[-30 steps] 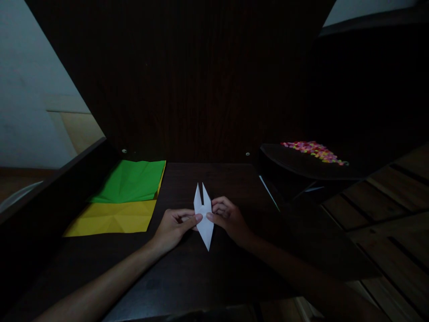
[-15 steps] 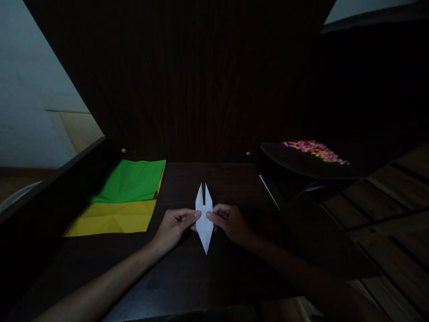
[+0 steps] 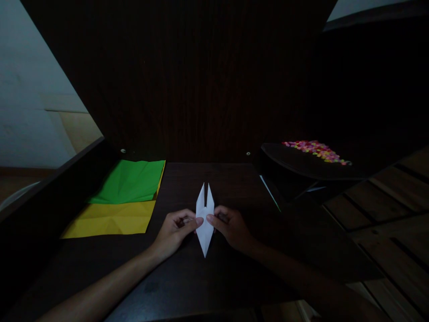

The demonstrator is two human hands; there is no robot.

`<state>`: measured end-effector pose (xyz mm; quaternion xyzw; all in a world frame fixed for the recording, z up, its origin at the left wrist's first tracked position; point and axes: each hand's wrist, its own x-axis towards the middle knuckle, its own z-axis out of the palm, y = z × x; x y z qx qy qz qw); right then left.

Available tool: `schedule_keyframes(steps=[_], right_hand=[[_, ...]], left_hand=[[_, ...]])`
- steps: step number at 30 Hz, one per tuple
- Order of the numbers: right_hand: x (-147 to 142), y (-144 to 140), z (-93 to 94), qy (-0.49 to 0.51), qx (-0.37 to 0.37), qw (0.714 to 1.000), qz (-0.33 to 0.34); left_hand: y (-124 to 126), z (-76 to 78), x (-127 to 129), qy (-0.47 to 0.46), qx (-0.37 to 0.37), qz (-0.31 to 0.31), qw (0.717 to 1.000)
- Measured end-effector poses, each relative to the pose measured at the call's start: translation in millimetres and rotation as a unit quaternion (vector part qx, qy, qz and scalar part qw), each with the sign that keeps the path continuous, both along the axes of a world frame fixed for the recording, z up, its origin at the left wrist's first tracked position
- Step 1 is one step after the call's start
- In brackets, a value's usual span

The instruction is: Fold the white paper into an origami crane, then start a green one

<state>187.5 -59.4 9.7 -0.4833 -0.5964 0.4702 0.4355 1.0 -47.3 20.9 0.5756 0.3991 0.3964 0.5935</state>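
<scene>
A folded white origami paper point(image 3: 205, 232) is in the middle of the head view, with two narrow points at its far end and one point toward me. My left hand point(image 3: 179, 229) pinches its left edge, thumb on top and fingers curled at the side and beneath. On the right edge, my right hand point(image 3: 231, 226) grips it in the same way. Both thumbs lie nearly tip to tip across the paper's middle. The fingertips under the paper are hidden.
Green paper point(image 3: 130, 181) overlaps yellow paper point(image 3: 110, 219) on the dark table point(image 3: 177, 286), left of my hands. Small colourful pieces point(image 3: 318, 151) lie heaped on a dark rounded shelf point(image 3: 284, 161) at right. A dark upright panel point(image 3: 201, 80) stands behind, and a raised edge point(image 3: 67, 172) runs along the left.
Both thumbs have slid slightly toward me on the white paper. The paper has tilted a little, its far points shifting right and its near point left. Both hands keep their hold.
</scene>
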Motion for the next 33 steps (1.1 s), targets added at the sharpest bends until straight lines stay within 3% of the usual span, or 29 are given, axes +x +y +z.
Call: schedule_keyframes(steps=[7, 16, 27, 33], right_hand=[[-0.4, 2.8, -0.4, 0.077, -0.067, 0.993, 0.053], [-0.1, 0.7, 1.1, 0.112, -0.079, 0.989, 0.051], [-1.4, 0.4, 1.6, 0.098, -0.072, 0.992, 0.044], [-2.0, 1.2, -5.7, 0.093, -0.065, 0.991, 0.074]], left_hand=[[-0.9, -2.7, -2.6, 0.015, 0.017, 0.018, 1.000], [-3.7, -1.2, -1.6, -0.029, -0.002, 0.013, 0.999], [-10.7, 3.0, 2.4, 0.030, 0.100, 0.024, 0.994], [-14.0, 9.2, 3.3, 0.075, 0.164, 0.051, 0.982]])
